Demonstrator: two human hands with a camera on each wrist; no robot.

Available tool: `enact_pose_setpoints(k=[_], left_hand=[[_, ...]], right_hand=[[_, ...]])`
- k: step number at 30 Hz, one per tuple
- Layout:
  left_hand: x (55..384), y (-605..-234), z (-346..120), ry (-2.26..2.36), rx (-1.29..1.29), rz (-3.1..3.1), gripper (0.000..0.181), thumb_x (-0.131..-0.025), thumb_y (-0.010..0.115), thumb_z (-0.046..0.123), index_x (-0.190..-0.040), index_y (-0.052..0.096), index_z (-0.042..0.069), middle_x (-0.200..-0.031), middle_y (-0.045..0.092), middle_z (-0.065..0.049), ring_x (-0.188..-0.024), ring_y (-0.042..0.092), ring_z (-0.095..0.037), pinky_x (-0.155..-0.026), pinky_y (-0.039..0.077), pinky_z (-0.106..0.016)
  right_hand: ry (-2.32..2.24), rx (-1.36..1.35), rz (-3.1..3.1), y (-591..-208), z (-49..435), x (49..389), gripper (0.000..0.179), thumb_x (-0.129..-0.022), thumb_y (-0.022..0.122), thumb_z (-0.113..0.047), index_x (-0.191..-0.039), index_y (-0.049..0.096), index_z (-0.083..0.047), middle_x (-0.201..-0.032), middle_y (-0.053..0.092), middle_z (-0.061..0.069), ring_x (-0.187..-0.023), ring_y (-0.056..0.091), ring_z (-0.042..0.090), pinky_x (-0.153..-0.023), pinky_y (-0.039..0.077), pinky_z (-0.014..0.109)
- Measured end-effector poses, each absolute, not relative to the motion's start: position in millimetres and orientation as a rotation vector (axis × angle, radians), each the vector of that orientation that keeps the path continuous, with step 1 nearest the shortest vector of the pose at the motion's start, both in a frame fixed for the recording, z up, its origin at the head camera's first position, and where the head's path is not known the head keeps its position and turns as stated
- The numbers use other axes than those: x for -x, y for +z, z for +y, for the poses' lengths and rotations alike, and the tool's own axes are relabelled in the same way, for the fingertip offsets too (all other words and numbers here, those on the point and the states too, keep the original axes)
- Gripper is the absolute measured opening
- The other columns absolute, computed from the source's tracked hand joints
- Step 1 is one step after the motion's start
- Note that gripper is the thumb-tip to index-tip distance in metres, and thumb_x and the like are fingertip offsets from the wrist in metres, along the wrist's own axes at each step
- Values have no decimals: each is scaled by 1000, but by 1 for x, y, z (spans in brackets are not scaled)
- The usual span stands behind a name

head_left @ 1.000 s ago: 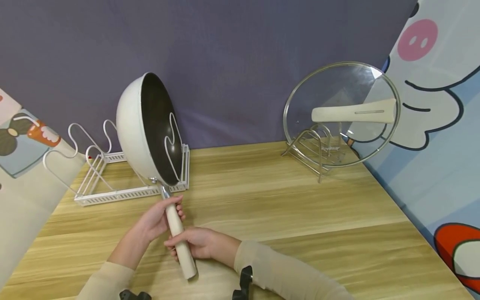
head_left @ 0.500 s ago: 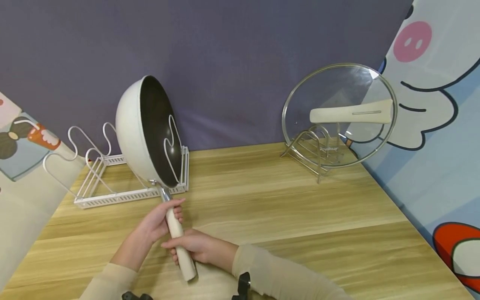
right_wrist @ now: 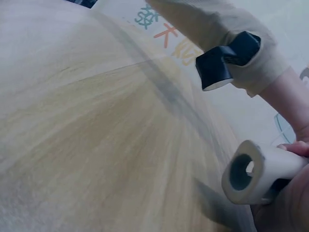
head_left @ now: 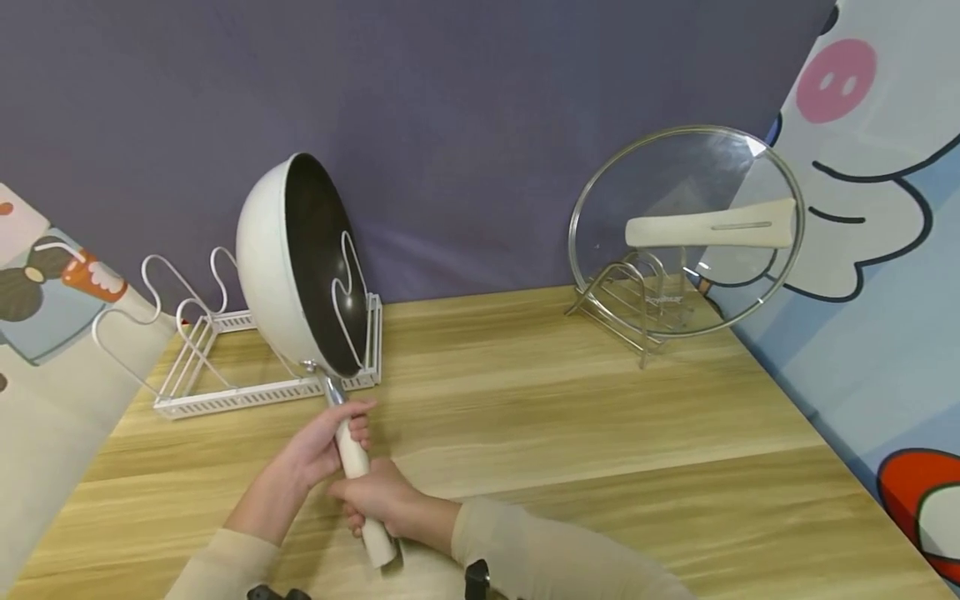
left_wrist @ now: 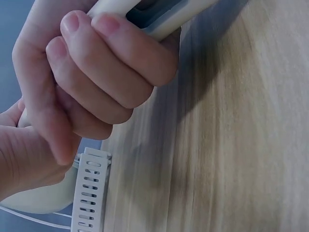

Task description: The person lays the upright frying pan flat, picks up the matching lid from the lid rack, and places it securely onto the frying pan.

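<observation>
A deep white wok [head_left: 262, 258] with a dark inside stands tilted on its side in a white wire rack [head_left: 240, 396], in the head view's left half. Its cream handle [head_left: 352, 450] points down toward me. My left hand [head_left: 318, 450] grips the handle close to the metal neck. Lower down, my right hand [head_left: 386, 496] is wrapped round it near the end. In the right wrist view the hollow handle end [right_wrist: 246, 174] sticks out past the fingers. Curled fingers cover part of the handle in the left wrist view.
At the right back, a large glass lid [head_left: 675, 179] with a cream grip [head_left: 705, 227] stands upright in a small metal stand [head_left: 642, 312]. A purple-grey backdrop [head_left: 465, 150] closes the far side of the wooden table [head_left: 540, 400]. Patterned panels flank both sides.
My right hand has turned on the handle, with more of its back facing up, and its forearm has shifted slightly left. The wok, rack and left hand hold nearly the same place.
</observation>
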State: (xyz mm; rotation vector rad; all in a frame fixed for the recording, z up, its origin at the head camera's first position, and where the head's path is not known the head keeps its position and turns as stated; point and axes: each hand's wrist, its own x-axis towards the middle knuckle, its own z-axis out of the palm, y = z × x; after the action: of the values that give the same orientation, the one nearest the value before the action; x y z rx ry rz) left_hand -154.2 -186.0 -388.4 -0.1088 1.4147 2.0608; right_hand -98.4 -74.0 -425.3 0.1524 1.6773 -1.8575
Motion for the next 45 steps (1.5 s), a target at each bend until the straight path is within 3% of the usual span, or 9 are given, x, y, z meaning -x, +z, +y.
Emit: enact_pose_setpoints(k=[12, 30, 45], left_hand=[[145, -386, -182, 2068, 51, 1503, 21, -97, 40, 2, -82, 36, 16, -60, 43, 13, -54, 42, 2, -56, 41, -11], [142, -367, -179, 2028, 50, 1588, 18, -97, 43, 5, -83, 39, 15, -63, 46, 12, -56, 45, 1, -59, 45, -12], [136, -347, -173, 2049, 41, 1650, 17, -96, 45, 4, -87, 37, 16, -64, 45, 12, -57, 44, 1, -60, 44, -12]], right_hand=[[-1888, -139, 1793, -420, -71, 90, 14, -71, 57, 2, -78, 50, -7, -43, 38, -5, -32, 32, 6, -31, 30, 17], [-1911, -38, 1761, -412, -67, 93, 20, -74, 55, 5, -88, 48, -7, -47, 38, -4, -35, 33, 8, -33, 31, 17], [-1913, 79, 1766, -404, -61, 98, 20, -76, 57, 3, -75, 45, -13, -42, 38, -5, -32, 33, 7, -33, 30, 17]])
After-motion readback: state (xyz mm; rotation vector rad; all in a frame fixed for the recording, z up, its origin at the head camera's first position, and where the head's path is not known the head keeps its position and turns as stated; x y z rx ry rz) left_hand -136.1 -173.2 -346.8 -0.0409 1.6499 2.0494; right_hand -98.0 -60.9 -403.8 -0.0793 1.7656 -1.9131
